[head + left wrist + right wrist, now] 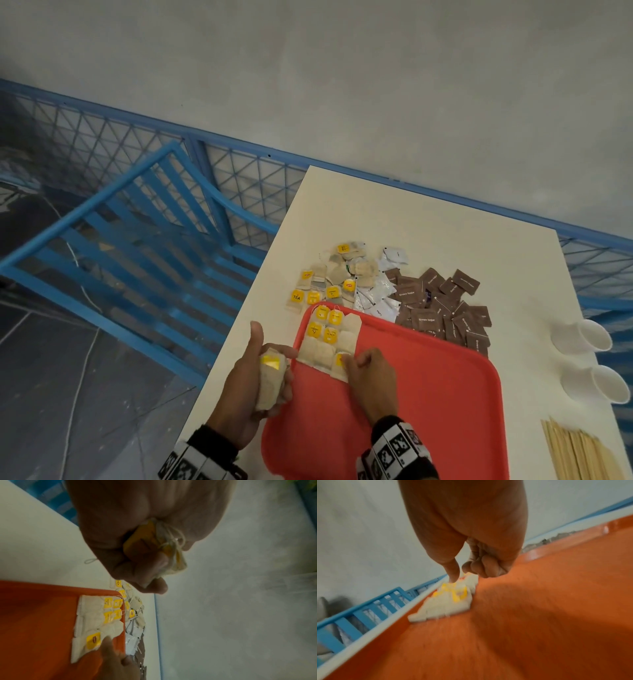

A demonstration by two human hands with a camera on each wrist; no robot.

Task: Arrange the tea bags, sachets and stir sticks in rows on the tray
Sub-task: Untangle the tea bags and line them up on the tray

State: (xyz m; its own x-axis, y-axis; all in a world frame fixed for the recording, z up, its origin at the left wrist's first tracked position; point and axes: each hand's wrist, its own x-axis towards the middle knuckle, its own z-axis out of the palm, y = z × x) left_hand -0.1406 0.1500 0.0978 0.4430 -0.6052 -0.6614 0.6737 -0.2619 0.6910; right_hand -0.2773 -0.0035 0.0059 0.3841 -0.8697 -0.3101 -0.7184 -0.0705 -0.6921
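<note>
A person's right hand (371, 380) pinches a tea bag (340, 366) into line at the far-left corner of the red tray (428, 394), its grip closed on the bag, while the left hand (255, 383) clutches a bundle of tea bags (270, 382) over the worktop's (428, 219) left edge. By the look of it the job is barely begun: loose tea bags (329, 274), white sachets (376, 294) and brown sugar sachets (445, 308) lie heaped beyond the tray, and the stir sticks (579, 452) wait at the near-right corner.
</note>
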